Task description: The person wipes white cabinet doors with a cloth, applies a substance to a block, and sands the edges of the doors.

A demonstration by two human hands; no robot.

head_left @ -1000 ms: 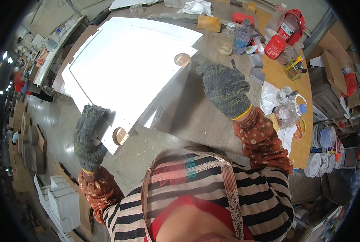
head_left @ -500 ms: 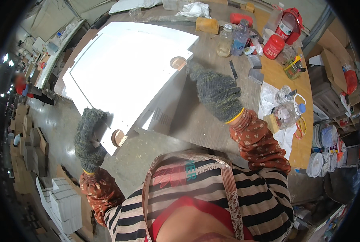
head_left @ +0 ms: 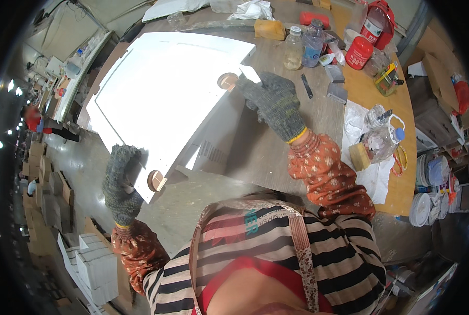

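A glossy white cabinet door panel (head_left: 161,100) lies tilted across the brown worktop, its near corner jutting past the table edge. Two round hinge holes, a far one (head_left: 227,81) and a near one (head_left: 156,180), are cut along its right side. My left hand (head_left: 121,184), in a grey knit glove, is closed round the panel's near left edge, its thumb hidden. At the far right corner my right hand (head_left: 271,102), gloved alike, pinches the panel's edge beside the far hole. A white tip shows between its fingers.
Bottles (head_left: 312,44), a red jar (head_left: 359,52), grey blocks (head_left: 336,93) and a dark strip (head_left: 307,86) lie on the right of the worktop. A yellow block (head_left: 269,30) is behind the panel. White boards (head_left: 99,268) are stacked on the floor at left.
My right hand has moved left and closed on the panel's far right corner. My left hand keeps its hold; the view has shifted slightly.
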